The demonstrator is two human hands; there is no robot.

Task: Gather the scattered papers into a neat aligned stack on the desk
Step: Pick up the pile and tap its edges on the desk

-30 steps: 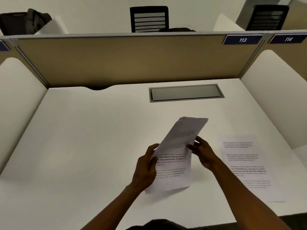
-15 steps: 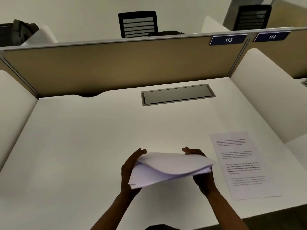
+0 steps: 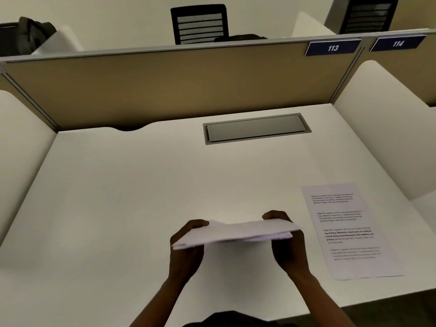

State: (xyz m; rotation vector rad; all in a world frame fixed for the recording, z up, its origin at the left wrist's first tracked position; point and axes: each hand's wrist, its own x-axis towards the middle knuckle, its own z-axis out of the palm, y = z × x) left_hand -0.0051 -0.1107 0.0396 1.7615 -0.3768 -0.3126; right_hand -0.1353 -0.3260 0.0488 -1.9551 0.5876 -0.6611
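While edges get squared, left hand and right hand hold paper bundle flat above desk near front edge, fingers curled closed over short ends. One printed sheet lies flat near right edge, uncollected.

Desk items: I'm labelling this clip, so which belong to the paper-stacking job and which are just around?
Job: held papers, left hand, right hand, loose sheet.
Around: cable hatch, number plate 113, chair.
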